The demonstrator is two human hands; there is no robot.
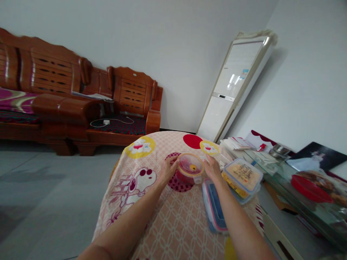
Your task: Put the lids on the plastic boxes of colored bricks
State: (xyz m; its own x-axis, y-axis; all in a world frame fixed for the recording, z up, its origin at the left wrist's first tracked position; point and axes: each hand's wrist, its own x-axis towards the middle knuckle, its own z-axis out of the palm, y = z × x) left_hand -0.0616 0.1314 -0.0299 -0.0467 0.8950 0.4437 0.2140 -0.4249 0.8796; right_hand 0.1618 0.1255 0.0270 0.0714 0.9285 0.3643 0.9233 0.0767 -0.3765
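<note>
A round clear plastic food container (189, 177) with an orange-rimmed lid sits in front of me on the patterned tablecloth (173, 224). A small yellow-orange spot shows on its lid, and a clear clip tab points toward me. My left hand (169, 169) grips the left side, thumb at the rim. At the right side, my right hand (212, 167) has its fingers curled against the rim. Under my right forearm lies a rectangular container (213, 206) with a blue and pink edge, partly hidden. Beside it stands a blue-rimmed rectangular container (242, 175) with lettering on its lid and yellow showing inside.
A glass-topped stand (287, 184) adjoins the table on the right, carrying papers (238, 143), a metal bowl (279, 151) and a red tray (310, 189). Behind stand a tall white air conditioner (222, 90) and wooden seats (54, 72) along the wall.
</note>
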